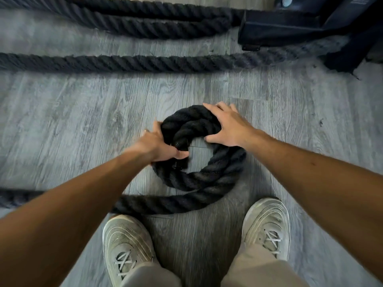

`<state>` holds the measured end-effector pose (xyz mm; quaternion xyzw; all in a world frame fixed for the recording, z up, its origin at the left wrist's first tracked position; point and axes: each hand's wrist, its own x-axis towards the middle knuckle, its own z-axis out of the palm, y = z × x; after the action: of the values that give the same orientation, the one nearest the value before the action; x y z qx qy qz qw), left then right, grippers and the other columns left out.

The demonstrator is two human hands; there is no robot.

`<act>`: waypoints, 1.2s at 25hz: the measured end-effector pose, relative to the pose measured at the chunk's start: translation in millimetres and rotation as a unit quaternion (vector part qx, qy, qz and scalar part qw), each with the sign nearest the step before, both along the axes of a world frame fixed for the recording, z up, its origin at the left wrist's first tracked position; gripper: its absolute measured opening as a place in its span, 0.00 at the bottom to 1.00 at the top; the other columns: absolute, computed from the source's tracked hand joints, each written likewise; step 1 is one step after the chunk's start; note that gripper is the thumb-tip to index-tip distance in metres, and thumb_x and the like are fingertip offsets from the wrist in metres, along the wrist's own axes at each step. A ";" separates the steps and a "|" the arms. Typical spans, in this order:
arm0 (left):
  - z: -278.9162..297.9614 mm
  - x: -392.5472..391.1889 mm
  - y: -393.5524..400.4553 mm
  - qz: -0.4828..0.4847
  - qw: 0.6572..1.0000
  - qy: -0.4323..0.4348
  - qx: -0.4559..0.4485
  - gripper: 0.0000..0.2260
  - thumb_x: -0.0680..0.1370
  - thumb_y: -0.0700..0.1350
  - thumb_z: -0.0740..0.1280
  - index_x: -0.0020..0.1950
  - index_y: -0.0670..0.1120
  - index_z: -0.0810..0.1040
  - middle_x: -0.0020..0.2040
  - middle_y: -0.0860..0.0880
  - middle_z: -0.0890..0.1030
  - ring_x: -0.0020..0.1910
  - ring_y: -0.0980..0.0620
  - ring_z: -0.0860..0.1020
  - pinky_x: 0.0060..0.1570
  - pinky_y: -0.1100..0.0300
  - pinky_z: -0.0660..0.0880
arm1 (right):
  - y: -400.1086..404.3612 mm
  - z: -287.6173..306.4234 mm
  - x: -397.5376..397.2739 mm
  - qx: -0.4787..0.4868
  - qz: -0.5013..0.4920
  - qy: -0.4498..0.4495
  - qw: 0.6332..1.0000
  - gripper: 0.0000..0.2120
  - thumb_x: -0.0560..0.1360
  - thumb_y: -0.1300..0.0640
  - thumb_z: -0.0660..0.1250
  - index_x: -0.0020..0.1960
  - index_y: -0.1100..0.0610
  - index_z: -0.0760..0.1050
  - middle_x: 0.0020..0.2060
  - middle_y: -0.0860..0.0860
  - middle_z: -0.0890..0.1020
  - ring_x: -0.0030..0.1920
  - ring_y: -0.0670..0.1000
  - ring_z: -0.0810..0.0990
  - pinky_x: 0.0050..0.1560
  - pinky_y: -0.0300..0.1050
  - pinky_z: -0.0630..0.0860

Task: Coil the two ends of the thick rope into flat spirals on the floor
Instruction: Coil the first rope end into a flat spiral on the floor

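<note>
A thick black twisted rope lies on the grey wood-look floor. One end is curled into a small loose spiral (209,177) in front of my feet, with a gap of bare floor in its middle. My left hand (159,146) grips the spiral's left side, thumb inside the ring, close to the rope's end. My right hand (226,125) lies spread and flat on the spiral's top right. From the spiral the rope runs off to the left (145,204), under my left forearm.
Other stretches of the same rope (134,63) cross the floor further away, two more near the top edge. A black metal equipment base (290,30) stands at the top right. My two pale shoes (128,245) stand just behind the spiral.
</note>
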<state>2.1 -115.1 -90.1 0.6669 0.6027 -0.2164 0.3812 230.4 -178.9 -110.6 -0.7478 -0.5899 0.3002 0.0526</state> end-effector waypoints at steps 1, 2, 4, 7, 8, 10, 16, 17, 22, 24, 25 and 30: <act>-2.8 0.5 -10.6 0.011 1.000 0.008 0.018 0.56 0.62 0.68 0.78 0.79 0.55 0.47 0.77 0.34 0.59 0.67 0.34 0.73 0.63 0.43 0.76 | -8.2 -1.7 -7.7 0.036 -0.041 -0.028 0.998 0.48 0.68 0.39 0.75 0.81 0.42 0.53 0.71 0.49 0.64 0.69 0.56 0.61 0.68 0.63 0.70; -4.5 1.6 -18.9 0.012 0.999 0.018 0.034 0.56 0.64 0.69 0.75 0.79 0.57 0.43 0.78 0.31 0.54 0.68 0.33 0.73 0.64 0.44 0.75 | -23.8 -6.1 -21.5 0.061 -0.116 -0.049 0.990 0.50 0.68 0.35 0.74 0.81 0.41 0.50 0.74 0.52 0.62 0.71 0.58 0.59 0.71 0.64 0.65; -7.6 5.7 -25.5 -0.001 0.998 0.033 0.057 0.55 0.67 0.70 0.72 0.78 0.64 0.34 0.80 0.30 0.44 0.68 0.30 0.73 0.63 0.46 0.74 | -67.0 -14.5 -59.1 0.029 -0.300 -0.045 0.952 0.56 0.66 0.30 0.72 0.81 0.42 0.41 0.76 0.56 0.58 0.73 0.60 0.57 0.70 0.66 0.59; -7.7 4.4 -17.3 0.010 1.000 -0.002 0.017 0.54 0.68 0.67 0.74 0.77 0.69 0.34 0.80 0.32 0.40 0.67 0.29 0.73 0.60 0.47 0.77 | -103.7 -23.2 -92.1 -0.013 -0.417 0.020 0.909 0.58 0.67 0.33 0.72 0.80 0.43 0.35 0.69 0.57 0.59 0.68 0.62 0.60 0.67 0.64 0.64; -8.3 0.1 -12.8 0.012 1.000 -0.020 -0.006 0.55 0.67 0.65 0.76 0.76 0.69 0.35 0.80 0.34 0.41 0.67 0.30 0.73 0.58 0.47 0.78 | -103.0 -24.3 -91.8 -0.005 -0.417 0.032 0.908 0.57 0.68 0.35 0.72 0.80 0.44 0.34 0.67 0.57 0.59 0.66 0.63 0.61 0.66 0.63 0.65; -10.0 -8.7 -5.2 0.020 0.997 -0.054 -0.042 0.56 0.66 0.61 0.80 0.75 0.72 0.38 0.79 0.36 0.47 0.66 0.34 0.73 0.48 0.47 0.83 | -97.6 -25.2 -88.9 0.010 -0.403 0.035 0.914 0.56 0.70 0.37 0.71 0.81 0.46 0.34 0.66 0.57 0.59 0.64 0.62 0.61 0.65 0.61 0.67; -13.8 -14.9 -13.5 0.124 0.984 -0.127 -0.019 0.49 0.61 0.58 0.83 0.68 0.64 0.50 0.63 0.45 0.74 0.51 0.42 0.82 0.42 0.43 0.84 | -86.0 -20.8 -70.1 0.010 -0.301 0.006 0.954 0.56 0.70 0.40 0.72 0.81 0.47 0.35 0.70 0.60 0.58 0.67 0.63 0.61 0.70 0.63 0.64; -13.8 -17.7 -22.2 0.129 0.985 -0.111 -0.010 0.46 0.60 0.63 0.82 0.63 0.60 0.52 0.57 0.46 0.79 0.46 0.44 0.84 0.37 0.46 0.84 | -70.6 -18.7 -53.1 -0.011 -0.247 0.004 0.969 0.56 0.71 0.41 0.72 0.81 0.45 0.34 0.73 0.60 0.56 0.70 0.64 0.59 0.72 0.64 0.63; -15.5 -21.7 -22.3 0.005 0.983 0.099 0.157 0.55 0.60 0.84 0.55 0.73 0.45 0.55 0.72 0.34 0.68 0.69 0.34 0.71 0.63 0.42 0.71 | 24.7 -2.6 8.0 -0.103 0.074 -0.014 0.992 0.57 0.70 0.48 0.77 0.79 0.34 0.36 0.78 0.55 0.53 0.76 0.65 0.55 0.72 0.67 0.65; -9.9 -15.5 0.7 -0.061 0.979 0.037 0.192 0.51 0.66 0.80 0.58 0.79 0.50 0.52 0.75 0.34 0.62 0.71 0.32 0.67 0.69 0.42 0.67 | 40.1 -1.0 -6.3 -0.091 0.197 -0.028 0.976 0.56 0.69 0.50 0.77 0.79 0.34 0.39 0.75 0.54 0.59 0.72 0.61 0.61 0.69 0.62 0.68; -8.1 -13.8 9.6 -0.106 0.977 -0.004 0.186 0.47 0.69 0.76 0.61 0.80 0.55 0.51 0.75 0.35 0.63 0.70 0.33 0.69 0.68 0.43 0.68 | 40.7 -1.8 -15.2 -0.085 0.231 -0.025 0.969 0.55 0.69 0.51 0.77 0.80 0.34 0.41 0.74 0.53 0.60 0.72 0.59 0.61 0.68 0.59 0.69; -20.6 -17.4 13.2 -0.182 0.965 -0.010 0.190 0.38 0.74 0.72 0.60 0.80 0.59 0.53 0.69 0.38 0.72 0.61 0.35 0.78 0.58 0.42 0.77 | -27.7 -3.2 -34.5 0.036 -0.081 0.008 0.996 0.49 0.71 0.38 0.73 0.81 0.38 0.45 0.79 0.50 0.55 0.78 0.57 0.52 0.76 0.63 0.56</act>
<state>-15.3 -101.9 -110.7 0.8279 0.4970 -0.1567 0.2076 195.9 -206.5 -113.9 -0.7884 -0.5373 0.2793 0.1084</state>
